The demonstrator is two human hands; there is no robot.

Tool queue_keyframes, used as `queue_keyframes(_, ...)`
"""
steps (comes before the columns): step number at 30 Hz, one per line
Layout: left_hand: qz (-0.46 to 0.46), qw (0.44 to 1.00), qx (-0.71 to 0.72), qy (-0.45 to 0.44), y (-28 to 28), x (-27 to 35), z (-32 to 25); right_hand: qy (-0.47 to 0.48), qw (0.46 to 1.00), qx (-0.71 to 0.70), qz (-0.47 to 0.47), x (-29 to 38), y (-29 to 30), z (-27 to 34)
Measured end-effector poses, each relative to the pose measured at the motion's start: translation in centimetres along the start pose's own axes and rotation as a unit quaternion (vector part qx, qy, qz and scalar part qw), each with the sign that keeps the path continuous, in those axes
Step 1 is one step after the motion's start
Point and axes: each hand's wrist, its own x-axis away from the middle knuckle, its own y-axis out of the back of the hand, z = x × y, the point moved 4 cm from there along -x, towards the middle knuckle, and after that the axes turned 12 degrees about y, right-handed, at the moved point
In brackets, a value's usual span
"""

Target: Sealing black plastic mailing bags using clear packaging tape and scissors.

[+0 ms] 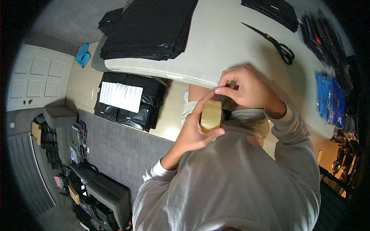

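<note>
My left hand point(192, 131) holds a roll of yellowish packing tape point(211, 117) between thumb and fingers, just in front of my body. My right hand point(250, 88) pinches thumb against fingertip at the table's front edge. Its fingertips meet the tip of my left index finger. From the right fingers, a translucent strip of tape point(227, 101) seems to run down towards the roll; the pinched end itself is hidden. Beyond my right hand, black-handled scissors point(269, 39) lie on the white table point(219, 37), blades pointing away to the left.
A thick stack of flat black sheets or bags point(150, 31) overhangs the table's left side. Smaller black stacks point(273, 13) and blue packets point(329, 99) sit right. Below the table, black plastic packages point(133, 115) bear printed papers point(121, 96). A grey sofa point(124, 138) stands left.
</note>
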Motion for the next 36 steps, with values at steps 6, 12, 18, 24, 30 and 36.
queue_keyframes(6, 0.007, 0.986, 0.081, 0.149, -0.2, -0.7, 3.1, 0.157, 0.97, 0.178, -0.048, 0.8, -0.6, 6.6)
queue_keyframes(12, 0.029, 0.994, 0.087, 0.067, -0.2, -0.9, 3.5, 0.078, 0.982, 0.171, -0.028, -2.8, 0.9, -0.6)
queue_keyframes(18, 0.038, 0.974, 0.19, 0.116, 0.1, -0.4, 3.8, -0.005, 0.997, 0.076, 0.02, -3.2, 0.1, -4.3)
queue_keyframes(24, 0.037, 0.965, 0.224, 0.135, 0.0, -0.9, 3.6, 0.028, 0.994, 0.103, 0.005, -3.4, 0.0, -4.7)
queue_keyframes(30, 0.033, 0.959, 0.241, 0.144, 0.2, -1.3, 3.3, 0.058, 0.99, 0.118, -0.044, -3.5, -0.3, -4.5)
queue_keyframes(36, 0.032, 0.958, 0.238, 0.155, 0.3, -1.3, 3.0, 0.063, 0.988, 0.128, -0.055, -3.6, -0.4, -4.5)
